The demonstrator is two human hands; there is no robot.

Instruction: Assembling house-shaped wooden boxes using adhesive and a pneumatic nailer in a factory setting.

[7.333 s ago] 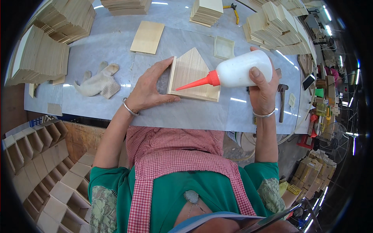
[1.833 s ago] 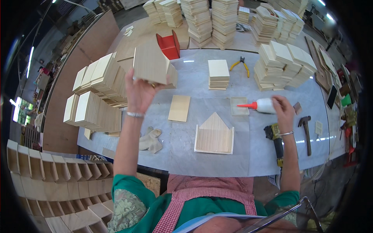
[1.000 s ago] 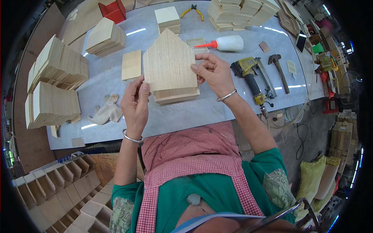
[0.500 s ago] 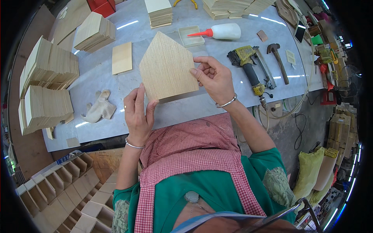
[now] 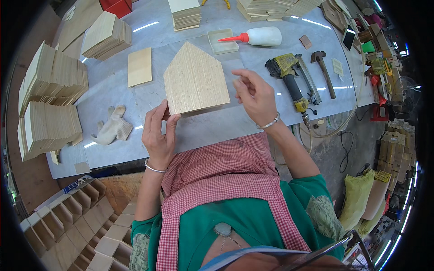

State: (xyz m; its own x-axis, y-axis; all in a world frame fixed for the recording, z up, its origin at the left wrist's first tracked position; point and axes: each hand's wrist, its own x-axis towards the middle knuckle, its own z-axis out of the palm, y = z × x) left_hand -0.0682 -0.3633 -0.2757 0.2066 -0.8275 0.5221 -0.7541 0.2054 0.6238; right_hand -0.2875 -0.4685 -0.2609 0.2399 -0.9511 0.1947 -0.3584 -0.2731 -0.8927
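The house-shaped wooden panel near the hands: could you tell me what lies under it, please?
The house-shaped wooden panel covers whatever it rests on; only a thin shadowed edge shows below it. The left hand touches its lower corner, and grey table surrounds it.

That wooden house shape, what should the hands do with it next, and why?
Probably bring the right hand back onto the house-shaped wooden panel. Only the left hand grips it, at its lower left corner, while the right hand hovers open just off its right edge, seemingly not touching. A second grip would likely steady the panel above the table.
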